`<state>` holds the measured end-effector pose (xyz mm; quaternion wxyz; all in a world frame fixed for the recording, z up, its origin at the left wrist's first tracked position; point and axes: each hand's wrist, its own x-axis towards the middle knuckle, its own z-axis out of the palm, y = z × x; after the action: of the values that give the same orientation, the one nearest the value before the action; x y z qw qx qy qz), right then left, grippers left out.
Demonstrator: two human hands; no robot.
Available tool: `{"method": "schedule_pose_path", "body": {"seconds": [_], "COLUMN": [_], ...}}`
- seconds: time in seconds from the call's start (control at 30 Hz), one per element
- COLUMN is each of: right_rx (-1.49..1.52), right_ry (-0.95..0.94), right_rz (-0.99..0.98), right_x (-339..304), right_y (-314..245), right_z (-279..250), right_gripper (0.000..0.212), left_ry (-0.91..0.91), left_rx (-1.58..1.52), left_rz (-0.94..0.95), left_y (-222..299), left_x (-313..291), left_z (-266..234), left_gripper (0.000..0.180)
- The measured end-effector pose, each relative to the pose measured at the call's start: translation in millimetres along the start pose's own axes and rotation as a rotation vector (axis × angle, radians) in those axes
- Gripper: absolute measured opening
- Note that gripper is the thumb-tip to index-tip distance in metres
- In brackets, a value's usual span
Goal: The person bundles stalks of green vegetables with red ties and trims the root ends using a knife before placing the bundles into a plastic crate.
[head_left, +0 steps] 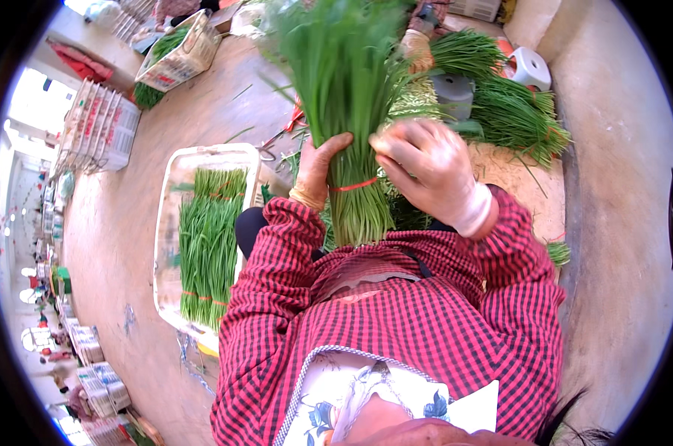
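Note:
A thick bunch of garlic chives (347, 89) stands upright in front of my chest, its leafy top blurred and its cut stem ends pointing down at my lap. A red band (353, 184) rings the stems near their lower end. My left hand (318, 167) is closed round the bunch just above that band, thumb across the front. On the other side, my right hand (429, 167) is curled with fingertips pinched together beside the leaves. It is slightly smeared, and whatever it pinches cannot be made out. Both hands wear pale gloves.
At my left a white crate (165, 245) holds banded chive bunches. More chives (515, 111) lie at the right near a white stool (528, 70). A co-worker's gloved hand (418, 50) shows beyond my bunch. Stacked crates (102, 126) and another filled crate (180, 56) stand far left.

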<state>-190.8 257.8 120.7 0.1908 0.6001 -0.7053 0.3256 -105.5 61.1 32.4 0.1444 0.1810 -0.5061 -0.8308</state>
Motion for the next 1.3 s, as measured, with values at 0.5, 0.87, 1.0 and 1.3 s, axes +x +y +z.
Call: {"method": "schedule_pose_path", "body": {"seconds": [0.5, 0.87, 1.0, 1.3], "right_rx": [1.196, 1.145, 1.212, 0.876], "right_ry": [0.147, 0.330, 0.301, 0.098], "right_rz": [0.636, 0.901, 0.999, 0.770], "right_x": [31, 1, -24, 30], "right_y": [-12, 30, 38, 13], "right_z": [133, 124, 126, 149], "right_gripper": [0.081, 0.034, 0.037, 0.069], "left_ry": [0.356, 0.346, 0.312, 0.274], "left_rx": [0.411, -0.534, -0.632, -0.038], "left_rz": [0.523, 0.297, 0.172, 0.190], "left_y": [-25, 9, -7, -14], "left_x": [-24, -60, -62, -59], "left_z": [-28, -53, -59, -9], "left_gripper": [0.044, 0.030, 0.029, 0.040]}}
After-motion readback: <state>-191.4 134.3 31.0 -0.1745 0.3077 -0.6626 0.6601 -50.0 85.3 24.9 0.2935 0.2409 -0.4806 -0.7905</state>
